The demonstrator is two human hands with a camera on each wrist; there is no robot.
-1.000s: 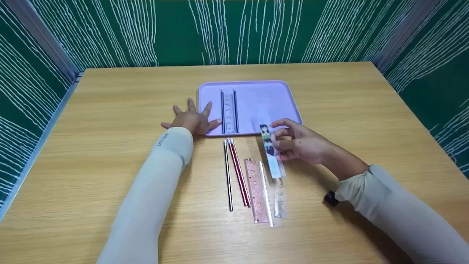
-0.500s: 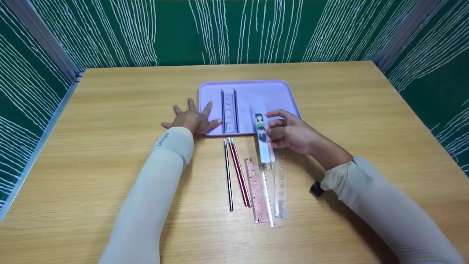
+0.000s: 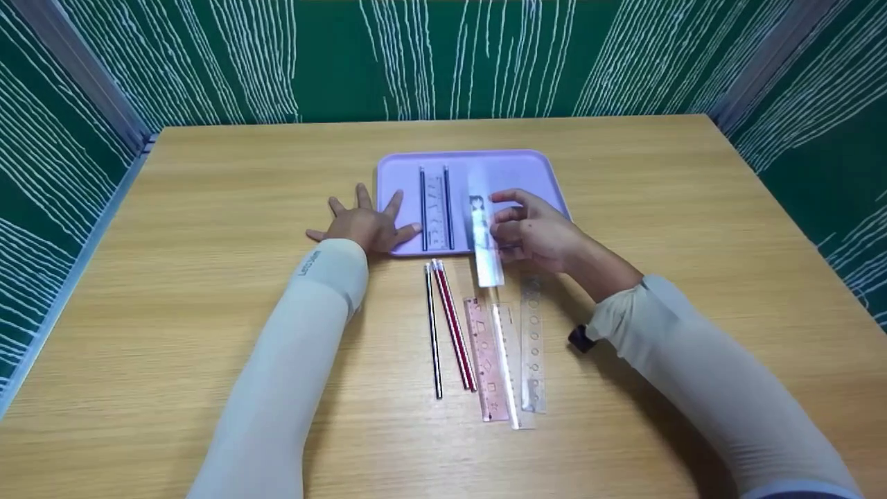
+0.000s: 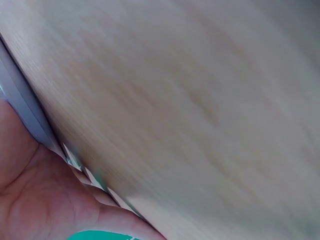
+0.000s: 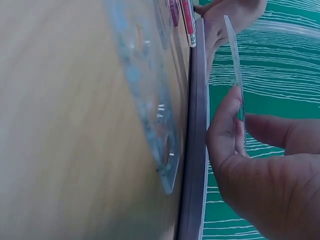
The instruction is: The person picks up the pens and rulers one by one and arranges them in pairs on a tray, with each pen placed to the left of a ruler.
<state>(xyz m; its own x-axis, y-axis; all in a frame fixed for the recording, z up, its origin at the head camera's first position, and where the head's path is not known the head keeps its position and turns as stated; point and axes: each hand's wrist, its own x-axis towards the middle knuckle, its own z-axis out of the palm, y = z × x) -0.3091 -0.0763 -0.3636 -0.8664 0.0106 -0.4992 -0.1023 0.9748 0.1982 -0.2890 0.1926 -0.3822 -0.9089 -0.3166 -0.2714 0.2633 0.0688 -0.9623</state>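
Observation:
My right hand (image 3: 537, 232) pinches a clear ruler with printed cartoon figures (image 3: 488, 260) between thumb and fingers. This ruler is over the right part of a purple tray (image 3: 530, 161), its near end sticking out past the front rim; the right wrist view shows it edge-on (image 5: 234, 52). On the tray's left side lie a clear ruler (image 3: 435, 215) and two dark pencils, one to its left (image 3: 424, 218) and one to its right (image 3: 448, 215). With fingers spread, my left hand (image 3: 362, 227) rests at the tray's left edge, thumb over the rim.
In front of the tray lie a dark striped pencil (image 3: 434, 339), red striped pencils (image 3: 455, 329), a pink ruler (image 3: 488, 367), a clear ruler (image 3: 513, 374) and another clear ruler with round holes (image 3: 533, 346). Green walls with white lines (image 3: 332, 62) border the wooden table (image 3: 229, 180).
My right hand has carried the cartoon ruler forward and left, from above the loose rulers to over the tray. The left hand has stayed in place.

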